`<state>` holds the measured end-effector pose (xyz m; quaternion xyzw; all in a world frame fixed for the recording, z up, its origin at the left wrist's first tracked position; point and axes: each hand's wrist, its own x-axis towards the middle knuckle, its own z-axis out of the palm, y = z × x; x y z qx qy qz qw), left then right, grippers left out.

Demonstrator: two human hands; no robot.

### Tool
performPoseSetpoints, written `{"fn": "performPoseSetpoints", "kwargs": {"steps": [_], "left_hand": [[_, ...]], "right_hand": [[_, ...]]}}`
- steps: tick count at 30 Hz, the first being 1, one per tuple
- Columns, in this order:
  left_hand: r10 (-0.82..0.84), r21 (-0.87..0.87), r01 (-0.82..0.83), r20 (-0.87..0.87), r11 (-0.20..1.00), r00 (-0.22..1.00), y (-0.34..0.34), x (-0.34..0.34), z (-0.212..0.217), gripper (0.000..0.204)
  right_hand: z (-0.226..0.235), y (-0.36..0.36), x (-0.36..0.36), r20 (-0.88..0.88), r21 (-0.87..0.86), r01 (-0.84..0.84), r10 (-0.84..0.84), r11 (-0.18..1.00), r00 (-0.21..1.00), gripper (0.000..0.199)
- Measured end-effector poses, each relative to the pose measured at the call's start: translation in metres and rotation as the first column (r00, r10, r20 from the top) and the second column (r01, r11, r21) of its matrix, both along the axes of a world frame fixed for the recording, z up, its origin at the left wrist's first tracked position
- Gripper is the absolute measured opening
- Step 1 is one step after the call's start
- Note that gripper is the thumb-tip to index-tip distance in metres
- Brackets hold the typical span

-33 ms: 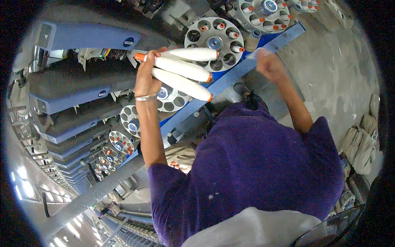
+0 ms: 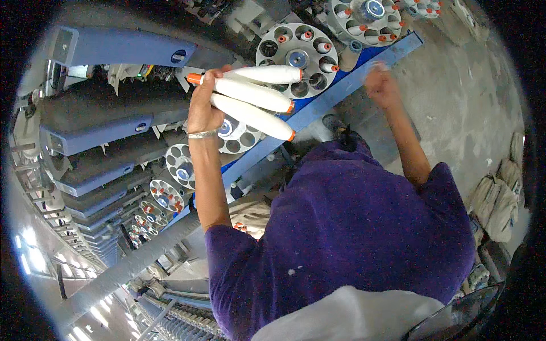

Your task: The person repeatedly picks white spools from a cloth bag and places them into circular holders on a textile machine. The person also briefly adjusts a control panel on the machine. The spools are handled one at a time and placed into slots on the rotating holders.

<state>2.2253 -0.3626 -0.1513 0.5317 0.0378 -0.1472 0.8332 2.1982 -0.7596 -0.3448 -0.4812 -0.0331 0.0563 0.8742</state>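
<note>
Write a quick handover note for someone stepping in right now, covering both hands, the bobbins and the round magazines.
Left hand: closed around three white yarn-wound bobbins with orange tips, held fanned out in front of the machine.
Right hand: blurred, raised beside the slanted blue metal rail; whether it holds anything cannot be told.
Grey round magazine with pockets, just behind the bobbins: a few pockets hold bobbins, most look empty.
Second round magazine, upper right: several pockets filled.
Done: some pockets loaded.
Left: three bobbins in hand, open pockets in the nearest magazine.
</note>
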Motion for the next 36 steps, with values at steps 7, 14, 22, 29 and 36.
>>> {"fn": "performPoseSetpoints", "kwargs": {"steps": [7, 14, 22, 29, 36], "left_hand": [[0.232, -0.150, -0.267, -0.216, 0.952, 0.948, -0.012, -0.010, -0.020, 0.019], [0.263, -0.180, -0.287, -0.142, 0.941, 0.954, -0.019, -0.023, -0.024, 0.019], [0.002, -0.071, 0.012, 0.198, 0.997, 0.980, -0.041, -0.054, -0.019, 0.019], [0.144, 0.017, -0.158, 0.330, 0.987, 0.933, -0.051, -0.051, -0.014, 0.015], [0.196, -0.041, -0.192, 0.262, 0.981, 0.945, -0.051, -0.054, -0.032, 0.016]], "right_hand": [[0.065, 0.098, 0.000, 0.272, -0.417, 0.244, -0.136, 0.876, 0.953, 0.021], [0.066, 0.106, 0.025, -0.160, 0.133, 0.096, -0.074, 0.987, 0.984, 0.021], [0.069, 0.069, -0.015, -0.097, -0.207, 0.176, -0.199, 0.963, 0.975, 0.018], [0.106, 0.125, -0.028, -0.018, -0.363, -0.036, 0.032, 0.931, 0.999, 0.024], [0.063, 0.137, -0.036, -0.013, 0.005, 0.023, -0.023, 1.000, 1.000, 0.019]]}}
